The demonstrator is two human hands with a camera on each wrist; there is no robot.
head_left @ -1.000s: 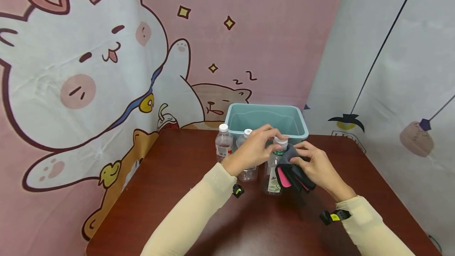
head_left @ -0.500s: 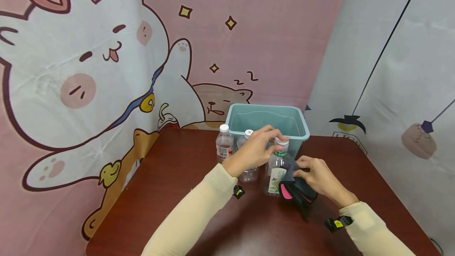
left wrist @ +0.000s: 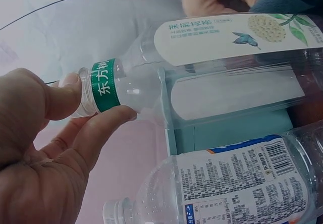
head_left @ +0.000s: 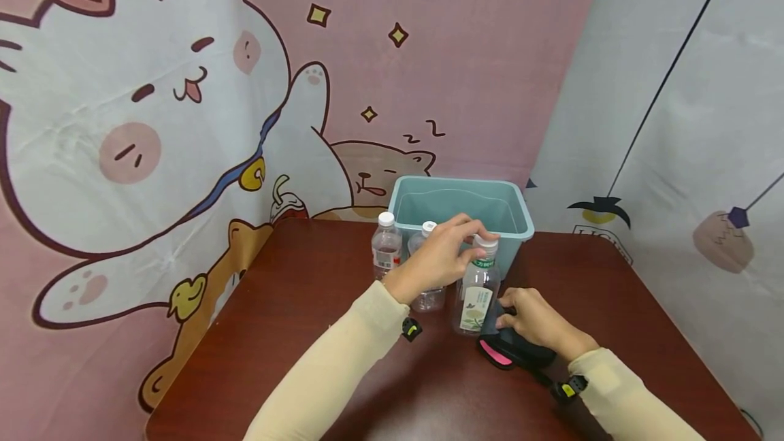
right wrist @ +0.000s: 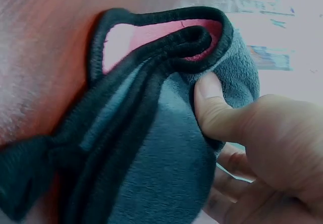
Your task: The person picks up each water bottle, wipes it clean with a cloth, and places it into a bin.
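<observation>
A clear plastic bottle (head_left: 476,301) with a green neck band and a pale label stands upright on the table. My left hand (head_left: 437,256) pinches it at the white cap and neck, thumb and fingers around the top. In the left wrist view its label (left wrist: 237,37) shows a flower and a blue butterfly. My right hand (head_left: 539,318) grips a folded cloth (right wrist: 161,133), dark grey with black edging and a pink underside, low beside the bottle's base. The right thumb presses into the fold.
Two more clear bottles stand left of the held one: one with a white cap (head_left: 386,250), another partly behind my left hand (head_left: 429,301). A light blue plastic bin (head_left: 520,223) sits behind them near the table's (head_left: 294,305) back edge.
My right hand has moved the cloth down from the bottle's neck to its base, uncovering the label. The left hand stays on the cap, and the bottle stands in nearly the same spot.
</observation>
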